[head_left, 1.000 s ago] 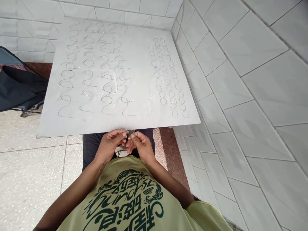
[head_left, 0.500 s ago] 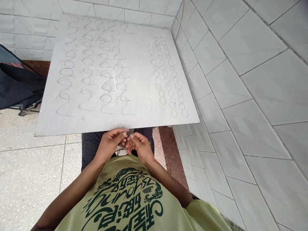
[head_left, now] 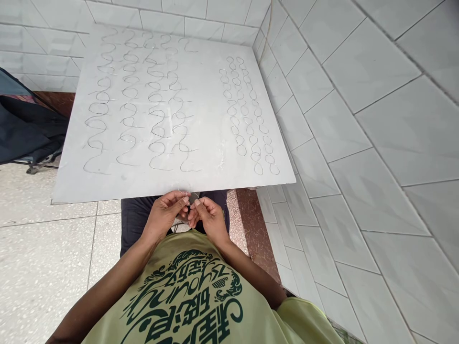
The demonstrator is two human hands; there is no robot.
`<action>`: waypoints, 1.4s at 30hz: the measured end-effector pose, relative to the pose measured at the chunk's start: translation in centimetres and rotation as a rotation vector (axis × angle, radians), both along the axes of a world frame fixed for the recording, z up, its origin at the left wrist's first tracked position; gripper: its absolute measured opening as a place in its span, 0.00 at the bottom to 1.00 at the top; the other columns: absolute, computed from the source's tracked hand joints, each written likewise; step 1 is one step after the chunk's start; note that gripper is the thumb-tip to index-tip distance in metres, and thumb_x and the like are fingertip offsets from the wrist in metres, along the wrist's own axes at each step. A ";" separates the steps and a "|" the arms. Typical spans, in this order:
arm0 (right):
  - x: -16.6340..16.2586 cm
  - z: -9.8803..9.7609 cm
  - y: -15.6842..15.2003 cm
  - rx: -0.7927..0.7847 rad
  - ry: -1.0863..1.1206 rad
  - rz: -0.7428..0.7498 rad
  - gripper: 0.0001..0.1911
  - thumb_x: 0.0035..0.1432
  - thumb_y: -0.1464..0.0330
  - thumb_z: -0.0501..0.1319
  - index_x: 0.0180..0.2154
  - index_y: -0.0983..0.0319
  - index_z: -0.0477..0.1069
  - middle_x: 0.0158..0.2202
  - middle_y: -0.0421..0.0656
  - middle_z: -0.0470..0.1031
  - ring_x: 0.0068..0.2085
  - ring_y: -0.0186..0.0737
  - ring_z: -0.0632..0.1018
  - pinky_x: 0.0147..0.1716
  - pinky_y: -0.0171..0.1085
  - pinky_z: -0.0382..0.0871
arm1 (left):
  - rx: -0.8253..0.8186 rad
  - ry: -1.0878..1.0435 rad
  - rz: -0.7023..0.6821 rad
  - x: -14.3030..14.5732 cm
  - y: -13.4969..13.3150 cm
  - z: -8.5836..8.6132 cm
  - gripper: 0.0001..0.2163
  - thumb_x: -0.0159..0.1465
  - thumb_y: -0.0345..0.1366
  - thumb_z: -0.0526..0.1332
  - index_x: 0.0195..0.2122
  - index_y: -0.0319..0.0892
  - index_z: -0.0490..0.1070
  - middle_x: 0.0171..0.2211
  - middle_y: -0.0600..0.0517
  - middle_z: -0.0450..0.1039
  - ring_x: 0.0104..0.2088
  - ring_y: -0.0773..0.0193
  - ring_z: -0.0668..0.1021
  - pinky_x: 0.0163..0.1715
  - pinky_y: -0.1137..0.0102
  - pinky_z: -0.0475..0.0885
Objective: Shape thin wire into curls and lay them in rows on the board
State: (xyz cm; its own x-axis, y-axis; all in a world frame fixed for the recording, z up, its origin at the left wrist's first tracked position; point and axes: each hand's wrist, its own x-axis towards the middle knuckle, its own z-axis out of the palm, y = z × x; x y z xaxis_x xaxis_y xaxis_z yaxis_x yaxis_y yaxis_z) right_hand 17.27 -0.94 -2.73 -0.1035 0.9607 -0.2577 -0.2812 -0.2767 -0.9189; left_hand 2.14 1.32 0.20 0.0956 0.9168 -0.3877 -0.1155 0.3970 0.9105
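White board (head_left: 206, 119) with columns of bent wires (head_left: 158, 123)

We cannot trace the whole wire (head_left: 187, 193): it is very thin, and the left hand (head_left: 165, 209) and right hand (head_left: 211, 214) cover parts of it. The desk (head_left: 207, 95) hides the far part of the trousers (head_left: 133, 220) from us. The left edge cuts off the dark cloth (head_left: 32, 129), and the bottom edge the printed shirt (head_left: 193, 296).
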 end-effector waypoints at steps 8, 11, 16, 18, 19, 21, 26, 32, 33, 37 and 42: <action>1.1 0.2 0.2 0.761 -1.082 -0.043 0.14 0.73 0.68 0.53 0.32 0.60 0.69 0.28 0.43 0.75 0.29 0.39 0.74 0.32 0.38 0.66 | 0.191 0.163 0.065 1.5 -1.6 1.4 0.12 0.62 0.45 0.70 0.37 0.42 0.75 0.33 0.53 0.76 0.32 0.66 0.77 0.32 0.72 0.74; 0.9 0.2 0.4 0.978 -1.294 0.033 0.14 0.72 0.71 0.53 0.32 0.60 0.69 0.27 0.44 0.73 0.29 0.40 0.72 0.32 0.40 0.65 | 0.168 0.153 0.061 1.6 -1.6 1.5 0.12 0.62 0.46 0.70 0.37 0.41 0.76 0.32 0.53 0.76 0.30 0.66 0.75 0.29 0.73 0.73; 0.9 0.1 0.2 1.016 -1.294 0.108 0.10 0.72 0.70 0.56 0.37 0.62 0.73 0.29 0.45 0.74 0.32 0.42 0.73 0.34 0.41 0.67 | 0.115 0.136 0.047 1.0 -1.2 1.3 0.12 0.63 0.45 0.69 0.35 0.40 0.77 0.25 0.56 0.72 0.23 0.70 0.69 0.24 0.74 0.67; 1.2 0.1 0.0 0.963 -1.194 0.134 0.09 0.72 0.68 0.56 0.42 0.62 0.74 0.32 0.47 0.76 0.34 0.44 0.75 0.37 0.42 0.69 | 0.115 0.136 0.038 0.7 -1.2 1.4 0.11 0.64 0.45 0.68 0.34 0.41 0.77 0.24 0.56 0.72 0.23 0.70 0.71 0.26 0.74 0.69; 1.4 0.2 -0.2 0.921 -1.128 0.139 0.09 0.72 0.67 0.56 0.43 0.62 0.75 0.34 0.47 0.77 0.36 0.44 0.76 0.39 0.42 0.70 | 0.112 0.140 0.037 0.6 -1.2 1.5 0.11 0.65 0.44 0.68 0.34 0.41 0.78 0.24 0.55 0.73 0.23 0.69 0.72 0.26 0.73 0.70; 1.8 0.4 -0.4 0.809 -0.997 0.118 0.10 0.72 0.66 0.56 0.45 0.60 0.75 0.36 0.48 0.78 0.38 0.45 0.78 0.41 0.42 0.70 | 0.103 0.151 0.042 0.3 -1.1 1.8 0.11 0.65 0.44 0.68 0.35 0.41 0.78 0.24 0.55 0.74 0.23 0.68 0.74 0.27 0.72 0.71; 2.4 1.3 -0.2 0.441 -0.733 0.006 0.10 0.70 0.61 0.59 0.39 0.58 0.76 0.35 0.43 0.80 0.32 0.40 0.77 0.34 0.38 0.69 | 0.106 0.203 0.032 0.2 -1.1 2.2 0.11 0.63 0.45 0.68 0.33 0.42 0.79 0.23 0.54 0.75 0.21 0.67 0.75 0.25 0.71 0.71; 1.8 1.6 0.7 0.264 -0.453 0.013 0.12 0.67 0.57 0.62 0.38 0.58 0.77 0.31 0.40 0.79 0.29 0.38 0.77 0.30 0.35 0.70 | 0.150 0.246 0.029 1.0 -1.7 2.4 0.10 0.64 0.44 0.67 0.35 0.42 0.80 0.23 0.55 0.74 0.22 0.67 0.74 0.25 0.72 0.72; 1.7 1.5 0.8 0.267 -0.439 0.012 0.12 0.67 0.58 0.62 0.38 0.58 0.76 0.31 0.40 0.79 0.28 0.38 0.77 0.30 0.35 0.71 | 0.150 0.240 0.027 1.1 -1.7 2.3 0.11 0.64 0.44 0.67 0.36 0.42 0.80 0.23 0.55 0.75 0.22 0.67 0.75 0.25 0.72 0.72; 1.2 0.9 0.8 0.280 -0.394 0.002 0.11 0.69 0.59 0.59 0.42 0.57 0.76 0.34 0.40 0.79 0.29 0.37 0.79 0.30 0.35 0.72 | 0.131 0.223 0.045 1.4 -1.7 2.2 0.11 0.64 0.45 0.67 0.36 0.41 0.80 0.24 0.54 0.76 0.22 0.67 0.76 0.25 0.71 0.74; 1.2 0.8 0.6 0.311 -0.508 -0.011 0.12 0.72 0.60 0.55 0.47 0.56 0.74 0.34 0.40 0.80 0.30 0.38 0.79 0.33 0.36 0.72 | 0.123 0.242 0.090 1.4 -1.6 1.8 0.11 0.64 0.44 0.67 0.36 0.41 0.80 0.25 0.53 0.77 0.23 0.64 0.79 0.28 0.69 0.75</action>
State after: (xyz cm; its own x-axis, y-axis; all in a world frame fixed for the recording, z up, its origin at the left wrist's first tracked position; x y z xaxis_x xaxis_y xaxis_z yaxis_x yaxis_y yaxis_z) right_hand 18.50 -0.38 -1.91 -0.0303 0.9993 0.0215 0.2137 0.0275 -0.9765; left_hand 3.55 -0.26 2.00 -0.0697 0.9591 -0.2742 0.0817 0.2795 0.9567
